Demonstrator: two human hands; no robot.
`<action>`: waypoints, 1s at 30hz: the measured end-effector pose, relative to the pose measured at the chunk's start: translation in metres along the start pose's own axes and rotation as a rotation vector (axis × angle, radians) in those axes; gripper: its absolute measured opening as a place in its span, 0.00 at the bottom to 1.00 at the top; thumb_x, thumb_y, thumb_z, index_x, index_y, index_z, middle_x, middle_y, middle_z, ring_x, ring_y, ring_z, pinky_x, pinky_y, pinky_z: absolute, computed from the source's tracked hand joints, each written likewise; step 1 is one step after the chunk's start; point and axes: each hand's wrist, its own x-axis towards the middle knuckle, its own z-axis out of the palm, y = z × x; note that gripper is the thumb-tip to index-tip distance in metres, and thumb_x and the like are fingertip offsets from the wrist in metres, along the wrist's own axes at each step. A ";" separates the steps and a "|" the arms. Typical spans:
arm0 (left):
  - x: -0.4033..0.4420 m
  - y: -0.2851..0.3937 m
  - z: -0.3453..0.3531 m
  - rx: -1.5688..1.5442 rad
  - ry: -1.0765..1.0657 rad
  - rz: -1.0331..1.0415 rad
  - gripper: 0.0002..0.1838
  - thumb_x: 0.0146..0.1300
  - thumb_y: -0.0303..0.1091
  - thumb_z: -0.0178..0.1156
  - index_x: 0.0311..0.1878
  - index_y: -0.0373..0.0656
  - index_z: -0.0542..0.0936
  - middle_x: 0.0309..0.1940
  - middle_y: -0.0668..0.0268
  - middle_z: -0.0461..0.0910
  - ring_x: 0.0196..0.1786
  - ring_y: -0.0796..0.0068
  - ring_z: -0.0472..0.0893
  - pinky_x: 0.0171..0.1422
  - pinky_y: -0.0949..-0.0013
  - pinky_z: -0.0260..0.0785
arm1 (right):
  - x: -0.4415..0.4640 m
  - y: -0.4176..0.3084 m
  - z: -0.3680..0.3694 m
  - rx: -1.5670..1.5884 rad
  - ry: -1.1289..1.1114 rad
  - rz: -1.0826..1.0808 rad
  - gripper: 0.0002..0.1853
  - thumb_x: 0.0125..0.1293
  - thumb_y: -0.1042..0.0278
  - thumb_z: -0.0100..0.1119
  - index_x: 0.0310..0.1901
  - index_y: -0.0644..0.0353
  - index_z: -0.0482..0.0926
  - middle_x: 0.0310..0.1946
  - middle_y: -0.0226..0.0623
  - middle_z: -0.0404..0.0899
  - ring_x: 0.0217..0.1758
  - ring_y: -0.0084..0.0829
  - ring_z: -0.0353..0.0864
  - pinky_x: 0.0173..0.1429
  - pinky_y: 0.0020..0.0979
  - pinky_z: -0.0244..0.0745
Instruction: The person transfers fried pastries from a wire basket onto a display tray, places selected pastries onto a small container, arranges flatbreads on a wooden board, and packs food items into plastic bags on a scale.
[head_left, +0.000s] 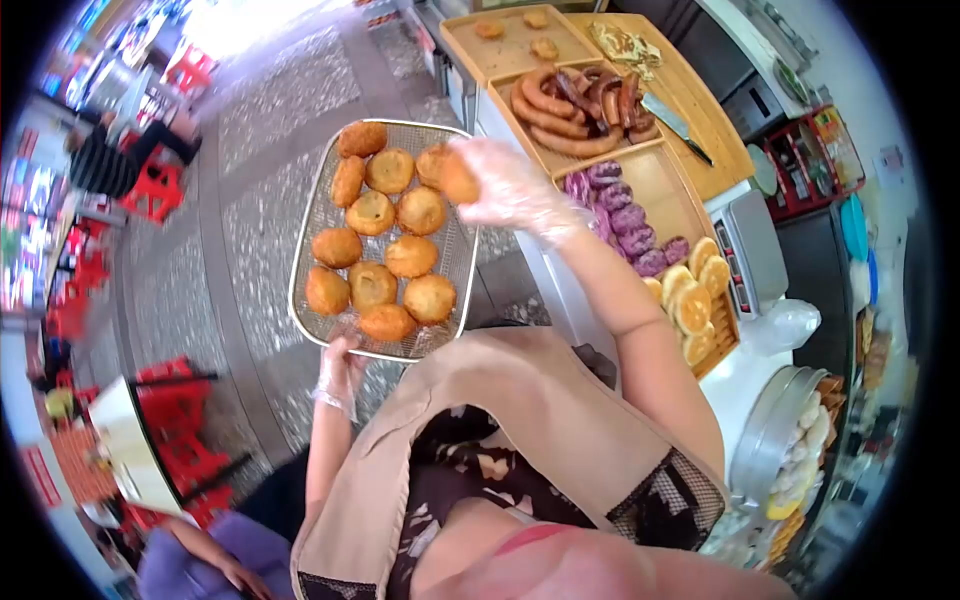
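My left hand (343,368), in a clear plastic glove, grips the near rim of a rectangular wire mesh basket (460,300). Several golden-brown fried cakes (372,285) lie in it, some round with a pale hollowed top, others oval. Over the basket's far right corner, my right hand (505,190), also gloved, has its fingers closed on one fried cake (459,180). That cake overlaps another behind it; whether the two touch I cannot tell.
On the right counter, wooden trays hold a few fried cakes (488,29), sausages (560,120), purple rolls (630,222) and pale round cakes (688,305). A knife (678,128) lies on a cutting board (725,150). A steamer (770,430) stands nearer. Seated people and red stools (155,190) are left.
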 end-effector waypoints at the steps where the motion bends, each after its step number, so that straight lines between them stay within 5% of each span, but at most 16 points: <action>1: 0.047 0.021 0.006 0.021 -0.034 -0.007 0.25 0.51 0.26 0.55 0.55 0.38 0.71 0.38 0.69 0.77 0.28 0.81 0.75 0.28 0.81 0.70 | 0.029 0.023 -0.020 0.027 0.097 0.063 0.43 0.44 0.59 0.67 0.64 0.63 0.62 0.53 0.54 0.71 0.57 0.50 0.73 0.63 0.40 0.68; 3: 0.125 0.043 0.018 0.055 -0.115 -0.042 0.22 0.51 0.26 0.55 0.53 0.37 0.73 0.36 0.70 0.77 0.28 0.81 0.74 0.26 0.80 0.69 | 0.073 0.064 -0.054 0.046 0.190 0.337 0.43 0.45 0.57 0.68 0.64 0.64 0.62 0.57 0.56 0.70 0.62 0.49 0.70 0.67 0.39 0.65; 8: 0.262 0.111 0.096 0.096 -0.167 -0.141 0.18 0.50 0.24 0.57 0.47 0.36 0.74 0.32 0.70 0.76 0.26 0.80 0.74 0.24 0.81 0.67 | 0.152 0.282 -0.048 -0.184 0.493 0.630 0.45 0.45 0.51 0.66 0.63 0.70 0.62 0.54 0.60 0.72 0.59 0.52 0.72 0.61 0.42 0.69; 10: 0.324 0.128 0.112 0.114 -0.230 -0.202 0.26 0.49 0.22 0.52 0.56 0.32 0.70 0.45 0.59 0.78 0.48 0.62 0.80 0.51 0.64 0.79 | 0.188 0.354 -0.047 -0.128 0.439 0.756 0.42 0.42 0.50 0.68 0.56 0.70 0.67 0.51 0.59 0.74 0.56 0.52 0.74 0.59 0.43 0.70; 11: 0.355 0.136 0.119 0.165 -0.210 -0.219 0.25 0.49 0.21 0.51 0.55 0.31 0.70 0.44 0.57 0.78 0.46 0.60 0.81 0.52 0.63 0.79 | 0.208 0.392 -0.039 -0.124 0.416 0.817 0.39 0.41 0.51 0.69 0.51 0.70 0.69 0.48 0.59 0.76 0.55 0.52 0.75 0.58 0.43 0.71; 13: 0.354 0.167 0.209 0.138 -0.217 -0.182 0.22 0.49 0.22 0.57 0.52 0.34 0.71 0.29 0.69 0.74 0.24 0.81 0.71 0.23 0.79 0.62 | 0.241 0.471 -0.018 -0.179 0.372 0.897 0.37 0.42 0.51 0.68 0.51 0.69 0.70 0.49 0.59 0.75 0.55 0.51 0.75 0.58 0.42 0.71; 19: 0.461 0.203 0.239 0.369 -0.295 -0.322 0.33 0.48 0.21 0.56 0.62 0.34 0.66 0.33 0.68 0.76 0.25 0.82 0.72 0.26 0.79 0.64 | 0.293 0.545 0.013 -0.294 0.097 1.235 0.41 0.43 0.49 0.70 0.56 0.67 0.70 0.51 0.58 0.75 0.56 0.52 0.75 0.58 0.43 0.71; 21: 0.471 0.222 0.256 0.410 -0.322 -0.375 0.37 0.48 0.20 0.55 0.66 0.38 0.63 0.55 0.62 0.74 0.47 0.73 0.77 0.49 0.70 0.73 | 0.322 0.484 -0.006 -0.335 0.398 1.087 0.33 0.52 0.53 0.66 0.58 0.61 0.71 0.53 0.56 0.74 0.58 0.50 0.72 0.63 0.41 0.67; 23: 0.492 0.239 0.271 0.456 -0.397 -0.425 0.36 0.48 0.21 0.55 0.66 0.36 0.62 0.57 0.60 0.73 0.57 0.68 0.75 0.60 0.67 0.69 | 0.361 0.416 -0.023 -0.063 0.669 0.574 0.26 0.58 0.59 0.61 0.58 0.57 0.73 0.55 0.49 0.74 0.60 0.48 0.70 0.67 0.39 0.63; 25: 0.509 0.257 0.287 0.479 -0.492 -0.477 0.35 0.49 0.18 0.53 0.66 0.36 0.63 0.51 0.64 0.76 0.37 0.76 0.77 0.50 0.69 0.75 | 0.394 0.357 -0.028 -0.069 0.386 0.226 0.30 0.55 0.63 0.61 0.61 0.58 0.69 0.58 0.48 0.71 0.62 0.47 0.69 0.68 0.41 0.62; 26: 0.524 0.261 0.286 0.538 -0.550 -0.492 0.36 0.49 0.19 0.53 0.67 0.36 0.62 0.57 0.63 0.73 0.49 0.71 0.78 0.56 0.65 0.73 | 0.403 0.348 -0.011 -0.179 0.360 0.229 0.31 0.54 0.67 0.60 0.63 0.58 0.67 0.59 0.48 0.70 0.61 0.49 0.70 0.65 0.43 0.66; 27: 0.534 0.265 0.288 0.559 -0.579 -0.510 0.36 0.49 0.19 0.53 0.67 0.36 0.62 0.57 0.63 0.73 0.49 0.71 0.78 0.56 0.65 0.73 | 0.406 0.350 0.007 -0.194 0.367 0.264 0.31 0.54 0.67 0.60 0.63 0.58 0.67 0.59 0.48 0.70 0.61 0.49 0.70 0.65 0.43 0.66; 30: 0.551 0.283 0.309 0.635 -0.717 -0.544 0.40 0.46 0.23 0.52 0.69 0.38 0.59 0.66 0.60 0.64 0.69 0.61 0.63 0.66 0.58 0.67 | 0.412 0.359 0.026 -0.215 0.294 0.368 0.29 0.53 0.73 0.59 0.59 0.60 0.69 0.57 0.47 0.71 0.59 0.51 0.72 0.61 0.44 0.70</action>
